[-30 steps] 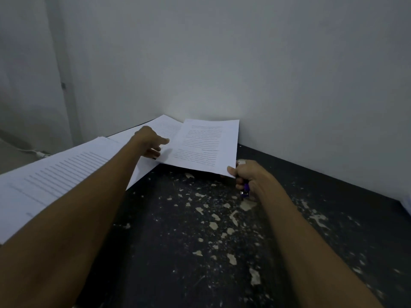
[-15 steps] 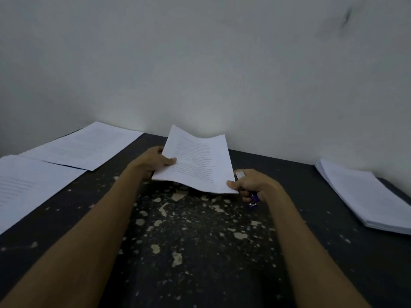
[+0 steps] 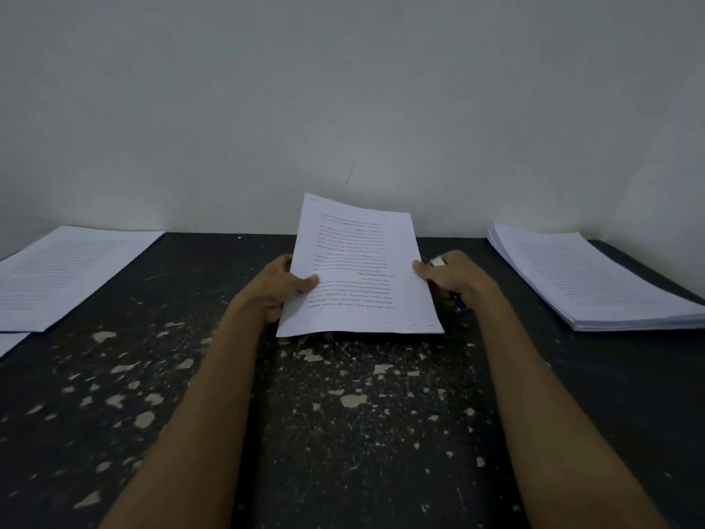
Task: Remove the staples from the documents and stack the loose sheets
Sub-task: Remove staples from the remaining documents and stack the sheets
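A printed document (image 3: 358,269) is held above the middle of the dark table, tilted up toward me, its top corner near the wall. My left hand (image 3: 278,286) grips its left edge with the thumb on the page. My right hand (image 3: 454,278) pinches the right edge with the thumb, and its curled fingers also hold a small purple and white staple remover (image 3: 459,301), mostly hidden in the palm. A thick pile of sheets (image 3: 587,278) lies at the right. On the left lies a flat document (image 3: 65,271).
The black table (image 3: 343,433) has worn, chipped paint in pale flecks. A plain white wall (image 3: 343,108) runs along its far edge. Another sheet corner (image 3: 9,341) shows at the left border.
The view has swung right. Both hands brought the document from the left papers to the table's middle and turned it upright facing me. The right pile has come into sight.
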